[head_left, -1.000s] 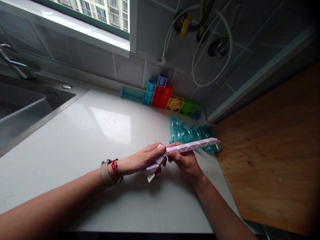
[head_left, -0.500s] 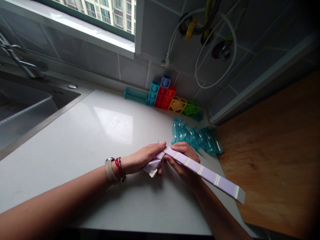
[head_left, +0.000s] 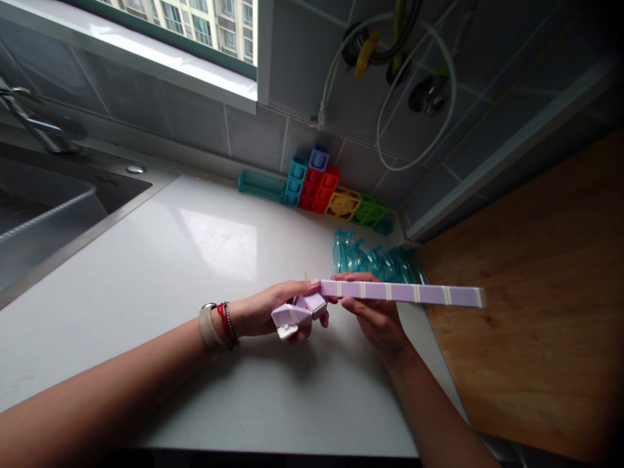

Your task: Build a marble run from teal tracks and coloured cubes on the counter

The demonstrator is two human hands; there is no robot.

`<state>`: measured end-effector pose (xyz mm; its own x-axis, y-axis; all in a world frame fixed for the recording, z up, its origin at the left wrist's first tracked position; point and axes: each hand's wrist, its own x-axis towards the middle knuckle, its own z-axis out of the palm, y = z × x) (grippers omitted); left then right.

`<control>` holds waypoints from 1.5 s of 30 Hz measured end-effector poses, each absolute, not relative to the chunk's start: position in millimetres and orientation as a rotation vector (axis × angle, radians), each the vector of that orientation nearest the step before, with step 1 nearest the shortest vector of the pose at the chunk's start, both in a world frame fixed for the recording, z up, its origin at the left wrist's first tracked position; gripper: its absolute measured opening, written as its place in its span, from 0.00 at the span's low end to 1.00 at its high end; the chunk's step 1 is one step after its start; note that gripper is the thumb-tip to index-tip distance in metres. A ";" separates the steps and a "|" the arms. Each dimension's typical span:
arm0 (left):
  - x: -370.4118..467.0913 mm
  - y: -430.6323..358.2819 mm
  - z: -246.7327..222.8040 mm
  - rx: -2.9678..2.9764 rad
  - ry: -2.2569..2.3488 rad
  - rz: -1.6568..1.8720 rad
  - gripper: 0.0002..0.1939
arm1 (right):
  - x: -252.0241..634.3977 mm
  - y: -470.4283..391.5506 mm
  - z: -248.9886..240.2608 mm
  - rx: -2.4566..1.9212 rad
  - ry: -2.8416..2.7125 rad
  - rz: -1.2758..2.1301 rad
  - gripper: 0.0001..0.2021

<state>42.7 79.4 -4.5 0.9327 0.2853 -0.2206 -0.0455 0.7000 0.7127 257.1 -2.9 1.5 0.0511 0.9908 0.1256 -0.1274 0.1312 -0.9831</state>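
A lilac and white snake puzzle (head_left: pixel 402 292) is held above the white counter. Its long straight section points right, and its other end is folded into angled wedges. Around the folded end, my left hand (head_left: pixel 266 309) is closed, thumb on top near the bend. My right hand (head_left: pixel 375 318) grips the straight section just right of the bend, with fingers behind it and the thumb on the near side. Some of the fingers of both hands are hidden by the puzzle. Translucent teal wavy plastic pieces (head_left: pixel 363 257) lie on the counter just beyond my right hand.
Colored pop-up blocks (head_left: pixel 319 188) in blue, red, yellow and green stand against the tiled wall, beside a teal translucent strip (head_left: pixel 260 185). To the left are a sink (head_left: pixel 121 195) and a faucet (head_left: pixel 43 127). A wooden board (head_left: pixel 531 292) borders the counter's right side.
The straight section of the snake puzzle has swung upward from a down-right slant to nearly horizontal. The folded end has turned as well, and my right hand has shifted with it.
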 end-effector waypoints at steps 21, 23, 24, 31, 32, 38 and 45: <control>41.9 89.6 -15.9 0.532 0.168 0.209 0.21 | 259.3 8.6 -4.9 -0.989 -0.782 1.130 0.14; 45.7 85.3 -16.5 0.598 0.219 0.376 0.17 | 256.3 10.3 -4.3 -1.024 -0.800 1.064 0.13; 47.3 82.9 -15.7 0.648 0.258 0.441 0.16 | 254.3 10.4 -4.4 -1.040 -0.814 1.034 0.14; 52.9 75.7 -13.2 0.952 0.507 0.590 0.23 | 251.6 6.9 -6.6 -1.053 -0.960 1.116 0.16; 52.9 75.8 -13.7 0.953 0.494 0.576 0.25 | 252.8 6.7 -6.2 -1.033 -0.968 1.151 0.15; 51.9 78.9 -14.5 0.915 0.489 0.546 0.23 | 251.7 5.4 -4.7 -1.019 -0.987 1.189 0.14; 51.2 83.5 -16.2 1.009 0.548 0.558 0.19 | 248.9 7.5 -12.7 -1.089 -1.124 1.061 0.17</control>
<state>51.2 83.5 -16.2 0.7336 0.6591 -0.1656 -0.1772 0.4207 0.8897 248.9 7.5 -12.7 0.1210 0.9828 0.1393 -0.0825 0.1498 -0.9853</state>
